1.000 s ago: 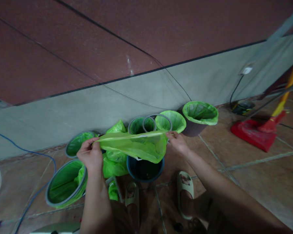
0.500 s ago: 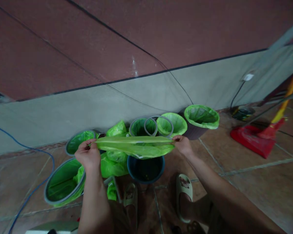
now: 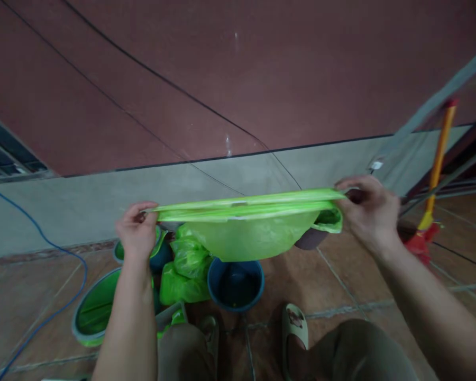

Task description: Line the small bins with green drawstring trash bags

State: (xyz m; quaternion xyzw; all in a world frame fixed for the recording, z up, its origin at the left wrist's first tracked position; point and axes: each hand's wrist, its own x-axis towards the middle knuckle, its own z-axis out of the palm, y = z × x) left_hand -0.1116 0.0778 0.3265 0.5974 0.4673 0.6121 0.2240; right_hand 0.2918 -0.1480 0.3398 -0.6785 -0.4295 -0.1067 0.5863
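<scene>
A thin green trash bag [image 3: 248,235] is stretched wide between my two hands, its folded top edge taut. My left hand [image 3: 138,233] pinches one end of that edge. On the other side my right hand [image 3: 368,206] pinches the opposite corner between thumb and fingers. The bag sags in the middle, above and behind a blue bucket [image 3: 236,307] that stands on the floor without a liner. Behind the bag, a dark bin [image 3: 311,239] with a green liner shows only in part.
Full-looking green bags [image 3: 186,283] lie left of the bucket. A large lined bin [image 3: 77,323] stands further left near a blue hose [image 3: 43,227]. At right are a red dustpan [image 3: 420,243] and a yellow pole [image 3: 438,153]. My slippered feet [image 3: 295,320] are below.
Both hands have spread apart and the bag has come up closer to me, opening out from a narrow strip to a wide sagging sheet. The view has tilted up.
</scene>
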